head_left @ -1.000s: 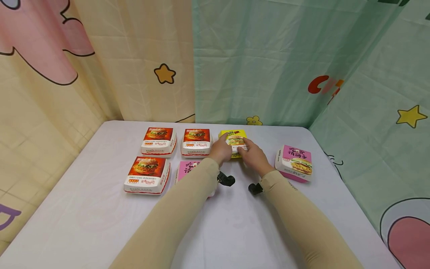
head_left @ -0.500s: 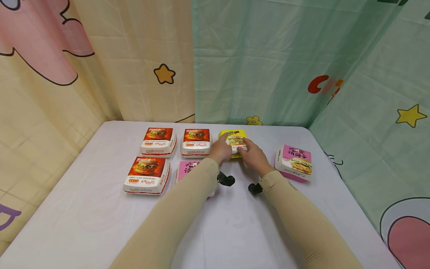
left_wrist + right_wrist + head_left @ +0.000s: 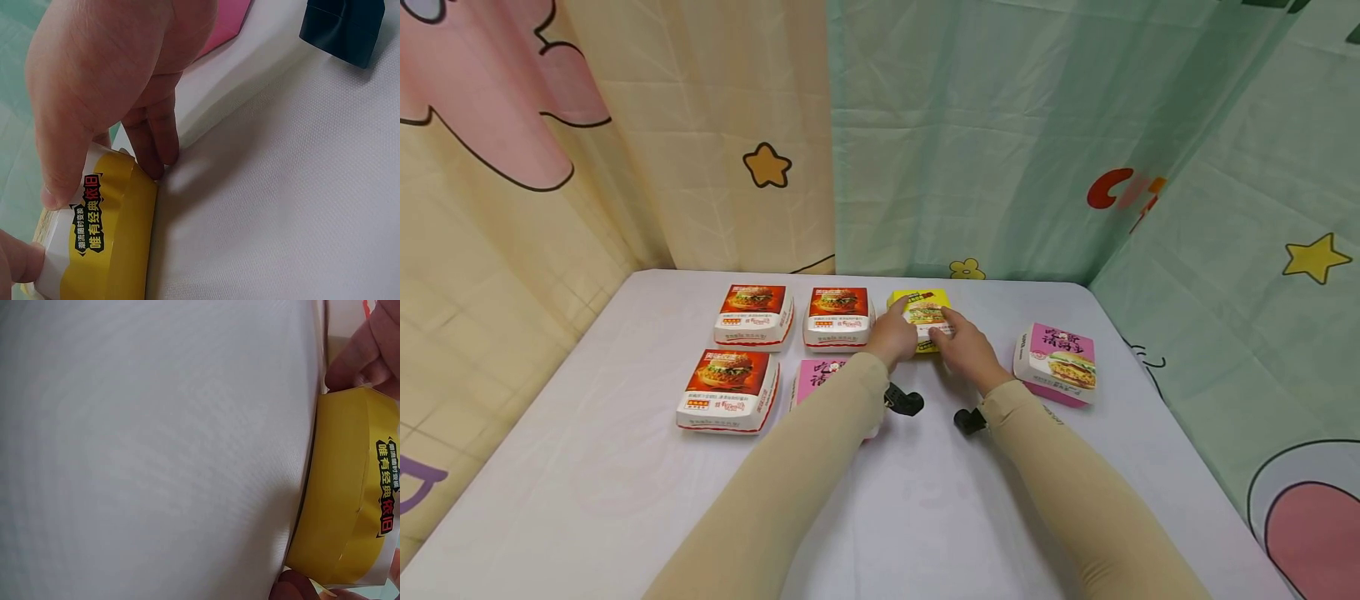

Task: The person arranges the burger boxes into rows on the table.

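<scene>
A yellow and white burger box [image 3: 928,318] lies on the table's far side, held from both sides. My left hand [image 3: 892,337] grips its left side, thumb on the lid and fingertips down beside the wall, as the left wrist view shows on the yellow box [image 3: 115,231]. On the other side, my right hand [image 3: 967,350] grips the right edge with its thumb over the lid. In the right wrist view, the box's yellow wall [image 3: 337,481] sits between the fingertips of both hands. The right hand's fingers are mostly hidden in the head view.
Red and white burger boxes stand to the left: two in the back row [image 3: 754,315] [image 3: 838,319], one in front [image 3: 730,392]. A pink box [image 3: 812,375] is partly under the left sleeve. Another pink box [image 3: 1058,364] stands at right. Curtains [image 3: 970,167] hang behind the white table [image 3: 587,467].
</scene>
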